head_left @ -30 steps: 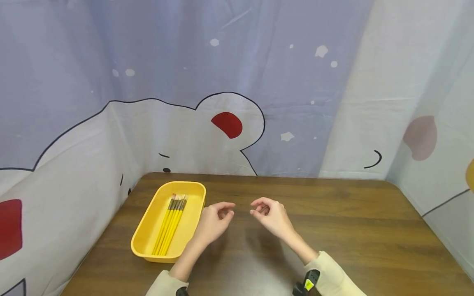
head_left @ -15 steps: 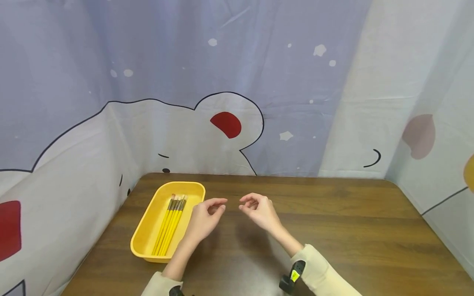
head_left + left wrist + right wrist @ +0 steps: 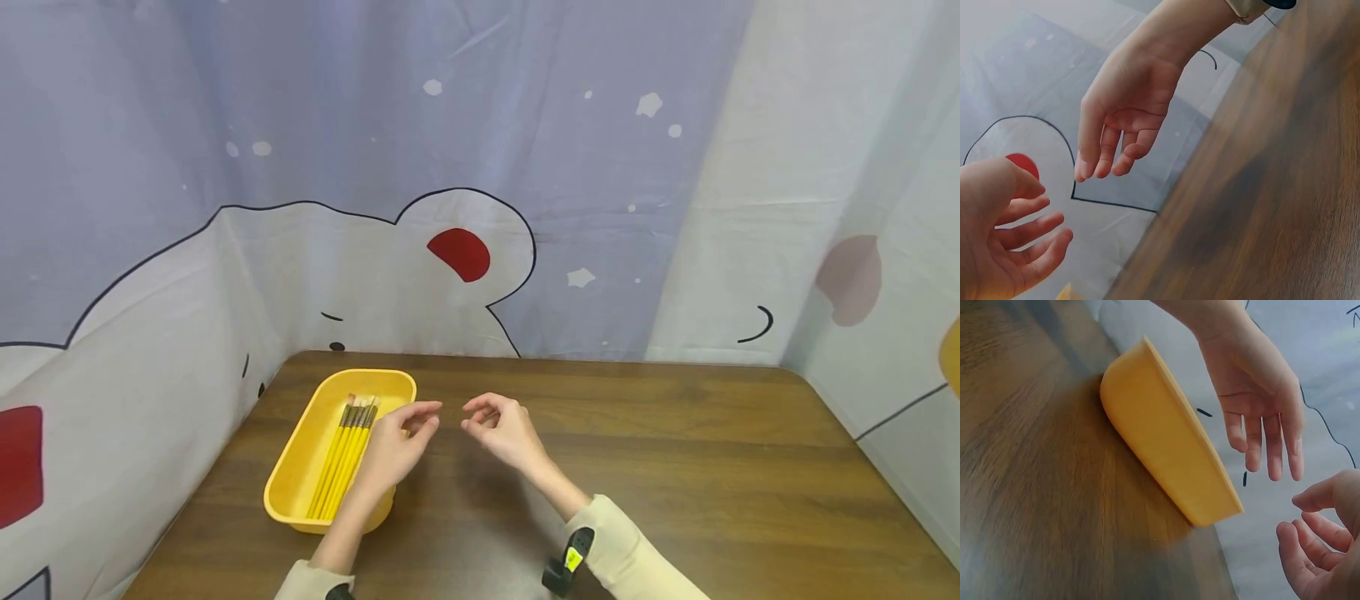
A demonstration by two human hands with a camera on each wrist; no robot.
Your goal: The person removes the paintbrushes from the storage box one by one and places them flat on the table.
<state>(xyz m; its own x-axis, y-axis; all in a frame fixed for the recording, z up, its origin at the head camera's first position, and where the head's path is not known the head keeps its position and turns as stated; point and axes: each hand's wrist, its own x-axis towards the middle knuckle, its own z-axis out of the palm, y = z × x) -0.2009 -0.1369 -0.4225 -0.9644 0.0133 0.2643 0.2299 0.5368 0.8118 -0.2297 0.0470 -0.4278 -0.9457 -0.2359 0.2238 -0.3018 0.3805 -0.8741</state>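
Note:
My left hand (image 3: 396,440) hovers above the right edge of a yellow tray (image 3: 298,454), its fingers loosely bent and nothing held. Inside the tray lie several yellow-handled paintbrushes (image 3: 341,467), side by side with their bristles toward the far end; my left hand and wrist cover part of the tray's right side. My right hand (image 3: 508,433) is raised over the table facing the left, a small gap between their fingertips, and it too holds nothing. Both relaxed hands appear in the left wrist view. The right wrist view shows the outer side of the tray (image 3: 1166,450).
The brown wooden table (image 3: 690,483) extends to the right of the hands. A printed curtain (image 3: 600,167) hangs behind it and along both sides. A black wrist device (image 3: 577,546) sits at the right sleeve.
Both hands have drifted left, the left one from beside the tray to over its right edge. The tray and paintbrushes stay in place.

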